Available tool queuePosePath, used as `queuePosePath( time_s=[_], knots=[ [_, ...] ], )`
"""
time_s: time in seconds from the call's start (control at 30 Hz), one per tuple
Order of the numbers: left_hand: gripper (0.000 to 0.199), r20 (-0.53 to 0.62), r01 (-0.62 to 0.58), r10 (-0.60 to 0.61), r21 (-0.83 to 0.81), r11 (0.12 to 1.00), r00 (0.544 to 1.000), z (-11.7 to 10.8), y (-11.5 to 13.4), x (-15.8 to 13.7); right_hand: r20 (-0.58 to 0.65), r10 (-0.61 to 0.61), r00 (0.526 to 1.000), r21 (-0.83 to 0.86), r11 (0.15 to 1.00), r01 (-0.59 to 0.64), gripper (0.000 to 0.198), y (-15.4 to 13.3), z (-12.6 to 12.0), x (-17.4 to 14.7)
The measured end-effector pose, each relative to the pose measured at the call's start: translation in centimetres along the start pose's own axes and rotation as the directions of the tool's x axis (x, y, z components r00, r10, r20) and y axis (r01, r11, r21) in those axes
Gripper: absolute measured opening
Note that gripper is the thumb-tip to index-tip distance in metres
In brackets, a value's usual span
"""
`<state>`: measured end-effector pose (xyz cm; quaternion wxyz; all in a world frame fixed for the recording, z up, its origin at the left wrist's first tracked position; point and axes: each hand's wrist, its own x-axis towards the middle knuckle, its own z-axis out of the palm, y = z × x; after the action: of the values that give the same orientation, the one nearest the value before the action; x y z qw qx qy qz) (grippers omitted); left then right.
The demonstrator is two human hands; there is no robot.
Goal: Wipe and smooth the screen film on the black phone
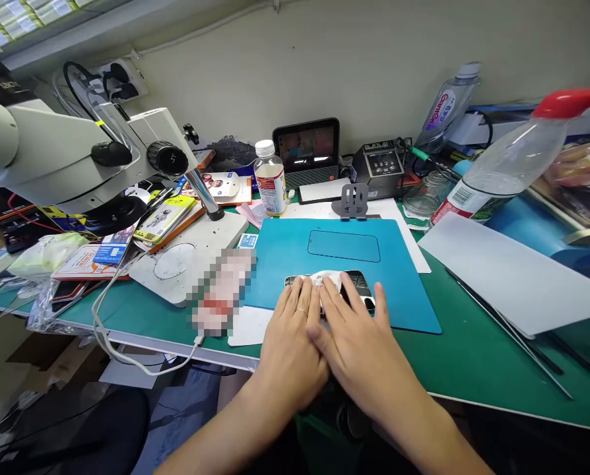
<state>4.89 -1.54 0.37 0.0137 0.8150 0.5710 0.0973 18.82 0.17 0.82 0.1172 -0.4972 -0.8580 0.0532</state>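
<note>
A phone (361,285) with a dark, reflective face lies on a blue mat (280,244). A crumpled white tissue or cloth (330,280) rests on its middle, under the fingertips of both hands. My left hand (295,340) reaches in from below, its ringed fingers stretched out side by side and lying over the near edge of the phone and the tissue. Crossing it slightly, my right hand (357,340) lies with spread fingers on the tissue and the phone's right half. The right thumb touches the left hand. Both palms hide the phone's near edge.
A microscope (67,158) stands at left, with booklets and a white cable (107,323) nearby. Behind the mat are a small bottle (270,181), a display (307,148) and a grey phone stand (353,201). Tweezers (513,333), a white sheet (513,277) and a red-capped bottle (517,161) lie right.
</note>
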Motion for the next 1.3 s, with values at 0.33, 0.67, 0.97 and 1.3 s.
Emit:
queuePosePath(
  time_s=[0.33, 0.67, 0.97, 1.3],
  knots=[
    [0.062, -0.024, -0.100, 0.098, -0.075, 0.992, 0.995, 0.8, 3.1, 1.8, -0.052, 0.081, 0.995, -0.045, 0.995, -0.084, 0.069, 2.9, -0.1, -2.8],
    [0.061, 0.052, -0.137, 0.136, 0.017, 0.990, 0.989, -0.1, 2.5, 4.4, 0.011, 0.070, 0.998, -0.006, 0.998, -0.070, 0.071, 4.4, -1.0, 0.1],
    [0.059, 0.000, -0.159, 0.159, 0.009, 0.987, 0.987, 0.0, 1.6, 1.8, 0.019, 0.068, 0.997, -0.029, 0.997, -0.068, 0.071, 3.0, -0.6, -1.7],
    [0.056, 0.019, -0.176, 0.175, 0.041, 0.984, 0.984, -2.7, -2.1, -0.5, -0.045, -0.013, 0.999, 0.047, 0.999, 0.015, 0.063, 3.3, -0.9, -2.4]
  ],
)
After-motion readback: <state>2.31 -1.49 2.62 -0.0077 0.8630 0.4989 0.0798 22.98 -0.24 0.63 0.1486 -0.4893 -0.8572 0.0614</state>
